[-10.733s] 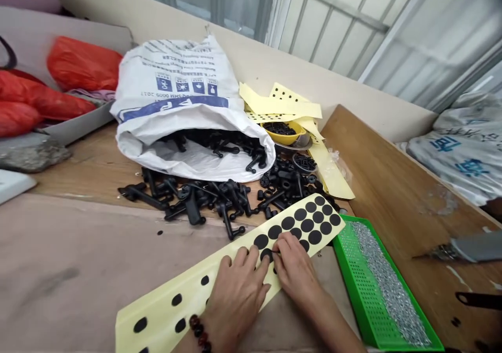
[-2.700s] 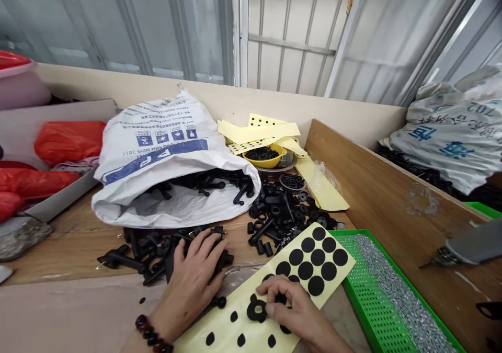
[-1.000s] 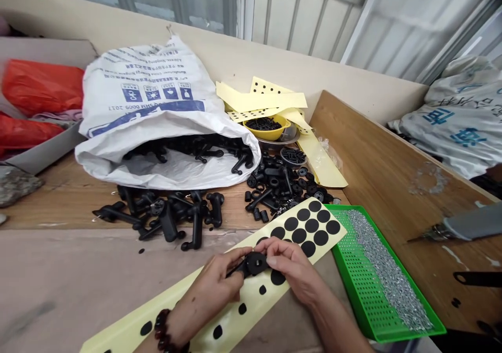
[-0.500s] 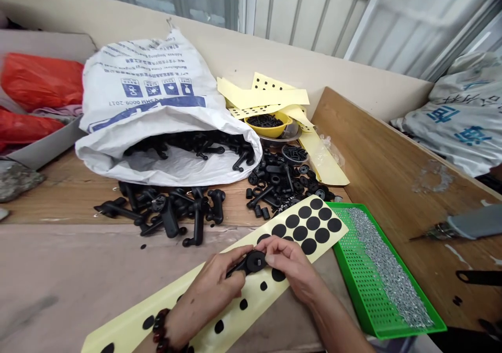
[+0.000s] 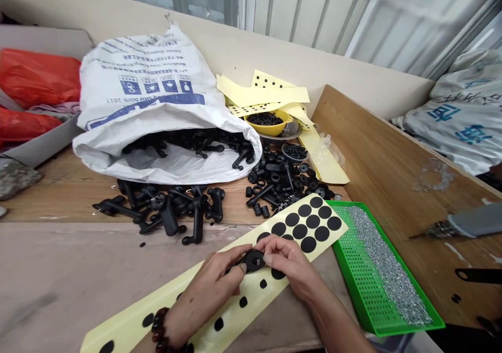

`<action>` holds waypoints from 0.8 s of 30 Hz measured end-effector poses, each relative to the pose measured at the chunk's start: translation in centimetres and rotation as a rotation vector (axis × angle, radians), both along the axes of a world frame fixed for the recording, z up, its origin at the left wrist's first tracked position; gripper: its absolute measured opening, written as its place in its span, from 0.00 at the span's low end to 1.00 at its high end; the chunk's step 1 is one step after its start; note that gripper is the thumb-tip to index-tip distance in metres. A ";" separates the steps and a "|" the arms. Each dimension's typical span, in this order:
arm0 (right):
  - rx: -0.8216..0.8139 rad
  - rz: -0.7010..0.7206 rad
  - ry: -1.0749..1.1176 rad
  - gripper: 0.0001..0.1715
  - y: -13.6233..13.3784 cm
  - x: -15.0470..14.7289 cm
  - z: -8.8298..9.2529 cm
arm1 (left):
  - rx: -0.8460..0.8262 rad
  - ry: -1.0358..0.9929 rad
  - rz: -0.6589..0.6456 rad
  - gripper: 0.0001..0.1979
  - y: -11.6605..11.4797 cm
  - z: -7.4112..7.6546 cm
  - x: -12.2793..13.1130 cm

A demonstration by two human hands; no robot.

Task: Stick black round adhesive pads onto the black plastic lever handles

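Note:
A black crank handle point(image 5: 254, 260) with a round, flat end and a small square stub in its centre is held over a pale yellow sticker sheet. My left hand point(image 5: 209, 285), wearing a dark bead bracelet point(image 5: 159, 326), grips its arm between thumb and fingers. At the right edge of the round end, the fingertips of my right hand point(image 5: 288, 264) are pinched together against it. Whether they also hold a sticker is hidden. The sticker sheet point(image 5: 231, 285) lies slantwise under both hands, with black discs at its upper right and smaller black dots lower down.
Beyond my hands lie loose black handles point(image 5: 168, 214) and small round parts point(image 5: 274, 180). A white sack point(image 5: 145, 70) gapes open behind, handles inside. At right sit a green tray point(image 5: 355, 290) of small metal pieces and a powered screwdriver point(image 5: 470, 223). A yellow bowl point(image 5: 270, 129) stands at the back.
My left thumb has come up onto the edge of the handle's round end. The right hand keeps its pinch, and the view has shifted very slightly.

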State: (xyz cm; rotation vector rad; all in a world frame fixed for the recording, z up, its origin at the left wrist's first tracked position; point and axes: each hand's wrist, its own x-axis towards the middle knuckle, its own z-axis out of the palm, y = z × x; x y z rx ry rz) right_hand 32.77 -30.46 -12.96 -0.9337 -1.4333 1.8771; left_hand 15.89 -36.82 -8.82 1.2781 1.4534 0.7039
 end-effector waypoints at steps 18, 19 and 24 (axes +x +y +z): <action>0.106 -0.001 -0.073 0.07 -0.1 -0.4 -0.6 | 0.037 0.041 0.126 0.18 -0.4 -2.9 0.4; 0.109 -0.003 -0.072 0.07 -0.1 -0.4 -0.6 | 0.044 0.057 0.146 0.18 -0.4 -2.9 0.5; 0.085 0.014 -0.092 0.06 -0.3 -0.5 -0.5 | 0.013 0.066 0.224 0.21 -1.0 -3.1 0.7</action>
